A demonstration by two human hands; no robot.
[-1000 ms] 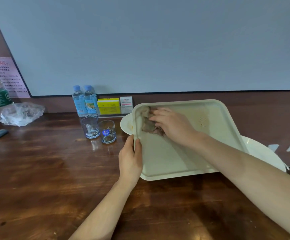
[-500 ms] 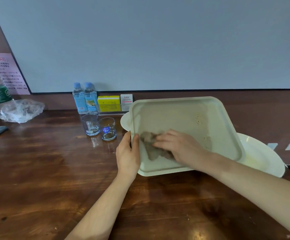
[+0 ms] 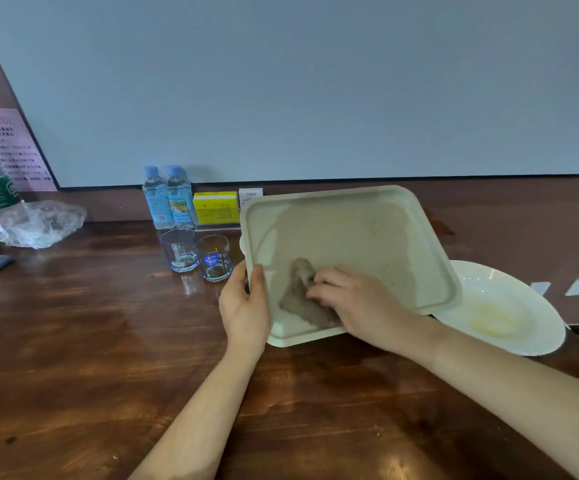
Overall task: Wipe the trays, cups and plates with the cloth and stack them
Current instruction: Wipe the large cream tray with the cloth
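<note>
On the tray (image 3: pixel 367 216), left hand (image 3: pixel 245 306) grips the near-left rim, right hand (image 3: pixel 360 303) clutches the cloth (image 3: pixel 298 294); best sweep firmly toward far-right specks (image 3: pixel 375 227).

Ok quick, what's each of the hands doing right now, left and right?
Left hand: grips the left edge of the tray, thumb over the rim.
Right hand: holds the cloth, pressing it onto the tray.

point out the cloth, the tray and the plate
cloth (image 3: pixel 298 297), head view, its uncovered left part
tray (image 3: pixel 350 230), head view, bare floor near the far rim
plate (image 3: pixel 527 299), head view, bare right side
</note>
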